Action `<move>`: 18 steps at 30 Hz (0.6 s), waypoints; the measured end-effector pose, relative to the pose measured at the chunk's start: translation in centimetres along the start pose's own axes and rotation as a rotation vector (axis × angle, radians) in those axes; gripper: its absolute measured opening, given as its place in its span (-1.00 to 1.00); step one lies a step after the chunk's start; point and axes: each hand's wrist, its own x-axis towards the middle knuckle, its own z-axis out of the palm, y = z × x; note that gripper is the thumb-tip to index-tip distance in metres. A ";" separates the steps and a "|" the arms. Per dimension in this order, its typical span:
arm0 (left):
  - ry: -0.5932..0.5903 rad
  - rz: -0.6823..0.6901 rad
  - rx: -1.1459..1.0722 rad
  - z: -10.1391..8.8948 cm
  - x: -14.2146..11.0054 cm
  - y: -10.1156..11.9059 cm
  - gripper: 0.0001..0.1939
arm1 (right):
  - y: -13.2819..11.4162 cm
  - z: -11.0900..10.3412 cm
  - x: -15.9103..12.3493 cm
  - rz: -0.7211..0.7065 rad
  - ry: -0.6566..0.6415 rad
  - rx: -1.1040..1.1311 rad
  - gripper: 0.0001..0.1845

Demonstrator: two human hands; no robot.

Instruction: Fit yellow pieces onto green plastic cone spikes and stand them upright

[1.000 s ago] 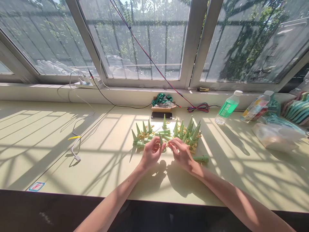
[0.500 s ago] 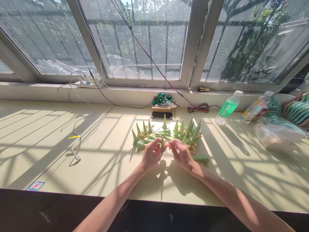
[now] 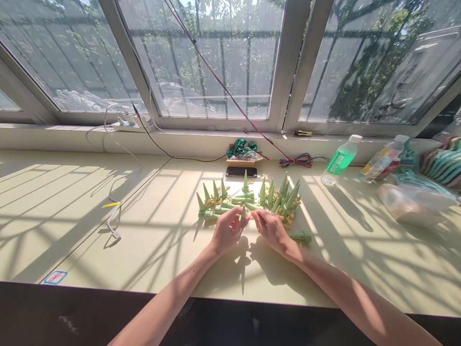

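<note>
My left hand (image 3: 226, 230) is closed around a green plastic cone-shaped spike (image 3: 243, 212), its point facing up. Close beside it, the thumb and fingers of my right hand (image 3: 271, 231) are pinched together; whatever they hold is too small to make out. Beyond both hands, several similar green spikes (image 3: 291, 199) stand upright or lie on the table, with small yellowish pieces (image 3: 289, 221) among them. One green spike (image 3: 302, 236) lies on its side to the right of my right wrist.
A black phone (image 3: 241, 172) lies behind the spikes, before a small box (image 3: 245, 162) with green material. To the right are a green-labelled bottle (image 3: 338, 163), another bottle (image 3: 385, 158) and a plastic bag (image 3: 410, 204). A white cable (image 3: 114, 218) crosses the table (image 3: 151, 240) at left.
The spike in my left hand has shifted very slightly to the right. My right hand's fingers have drawn in a little and moved slightly away from it.
</note>
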 end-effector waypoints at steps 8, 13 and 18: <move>0.059 -0.126 -0.175 -0.1 0.4 0.1 -0.80 | -0.4 -0.2 0.0 0.005 -0.046 0.007 -0.70; 0.055 -0.112 -0.198 -0.1 0.4 0.3 -0.79 | -0.5 -0.3 0.0 0.057 -0.077 -0.018 -0.68; 0.009 -0.063 -0.134 -0.1 0.1 0.3 -0.82 | 0.1 -0.1 -0.1 0.053 -0.073 -0.010 -0.63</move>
